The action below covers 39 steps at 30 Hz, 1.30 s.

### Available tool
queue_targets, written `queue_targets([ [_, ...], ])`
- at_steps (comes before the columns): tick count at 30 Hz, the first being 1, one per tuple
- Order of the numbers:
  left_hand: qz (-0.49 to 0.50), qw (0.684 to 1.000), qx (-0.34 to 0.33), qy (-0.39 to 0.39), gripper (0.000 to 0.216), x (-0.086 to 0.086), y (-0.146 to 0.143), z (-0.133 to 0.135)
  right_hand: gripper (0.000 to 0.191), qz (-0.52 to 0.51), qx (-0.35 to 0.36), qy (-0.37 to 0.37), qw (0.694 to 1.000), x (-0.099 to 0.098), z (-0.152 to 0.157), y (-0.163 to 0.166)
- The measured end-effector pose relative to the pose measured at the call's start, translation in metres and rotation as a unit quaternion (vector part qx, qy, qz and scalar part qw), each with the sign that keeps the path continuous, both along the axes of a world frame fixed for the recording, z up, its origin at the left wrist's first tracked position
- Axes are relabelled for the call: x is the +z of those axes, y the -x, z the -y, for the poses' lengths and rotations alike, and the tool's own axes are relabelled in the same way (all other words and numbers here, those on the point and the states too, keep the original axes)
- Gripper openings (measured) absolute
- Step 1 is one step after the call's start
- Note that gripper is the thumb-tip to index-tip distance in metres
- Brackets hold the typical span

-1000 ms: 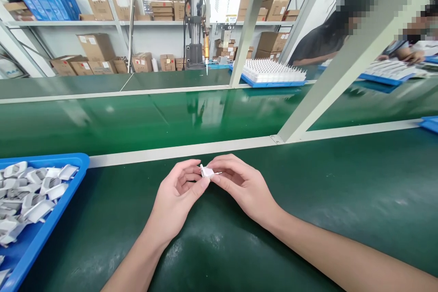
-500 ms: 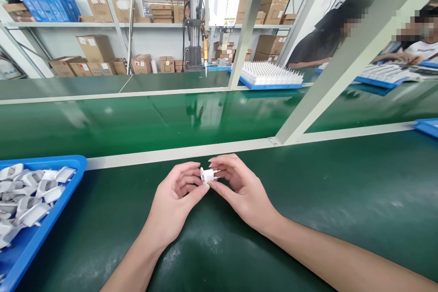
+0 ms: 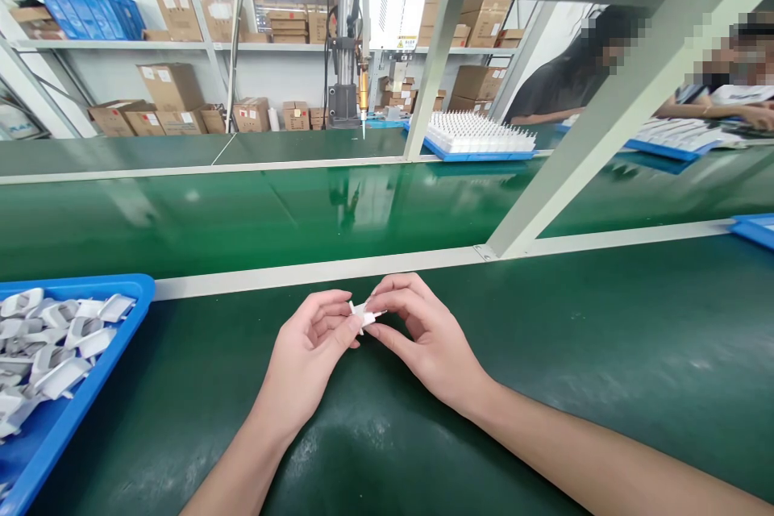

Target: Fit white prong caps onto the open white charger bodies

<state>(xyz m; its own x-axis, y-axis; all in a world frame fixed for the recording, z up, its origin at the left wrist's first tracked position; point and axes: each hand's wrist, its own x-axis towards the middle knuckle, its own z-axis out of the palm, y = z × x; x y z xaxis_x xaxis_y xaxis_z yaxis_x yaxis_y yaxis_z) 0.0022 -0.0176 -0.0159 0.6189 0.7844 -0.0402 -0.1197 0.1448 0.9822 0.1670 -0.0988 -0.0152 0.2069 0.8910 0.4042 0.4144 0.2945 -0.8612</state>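
A small white plug housing with thin metal pins is held above the green work surface. My left hand pinches its wide end between thumb and fingers. From the other side, my right hand has its fingertips round the pin end, fingers curled. The pins point right, towards my right palm, and are partly covered by the fingers. To the left, a blue tray holds many loose white plastic shells.
A slanted metal post rises beyond my right hand. Past a pale rail lies a green conveyor belt. Farther off are a dispensing machine, a tray of white pinned parts, stacked cartons and two people at right.
The plug housing has turned and tilted between my fingers. My right fingertips have closed in on it, and my left thumb has shifted over its wide end.
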Motion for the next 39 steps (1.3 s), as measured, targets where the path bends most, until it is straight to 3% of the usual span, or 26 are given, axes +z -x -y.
queue_targets([
  [3,0.008,1.0,-0.007,0.014,0.046,-0.001,0.0,0.0,0.012,0.013,0.004,-0.01,1.0,0.001,0.002,0.001],
  [6,0.018,1.0,-0.008,0.005,0.046,-0.003,0.0,-0.001,0.016,-0.06,0.023,-0.02,0.998,-0.001,0.001,0.0],
  [12,0.031,0.999,0.008,-0.015,0.05,-0.005,-0.001,-0.001,0.018,-0.201,0.031,0.063,0.977,-0.004,-0.004,-0.005],
  [26,0.027,0.999,0.027,-0.035,0.052,-0.009,-0.002,-0.002,0.03,-0.172,0.063,0.124,0.975,-0.003,-0.007,-0.003],
  [39,0.062,0.997,0.005,-0.037,0.05,-0.013,-0.001,-0.004,0.031,-0.178,0.06,0.113,0.976,-0.004,-0.007,-0.004],
])
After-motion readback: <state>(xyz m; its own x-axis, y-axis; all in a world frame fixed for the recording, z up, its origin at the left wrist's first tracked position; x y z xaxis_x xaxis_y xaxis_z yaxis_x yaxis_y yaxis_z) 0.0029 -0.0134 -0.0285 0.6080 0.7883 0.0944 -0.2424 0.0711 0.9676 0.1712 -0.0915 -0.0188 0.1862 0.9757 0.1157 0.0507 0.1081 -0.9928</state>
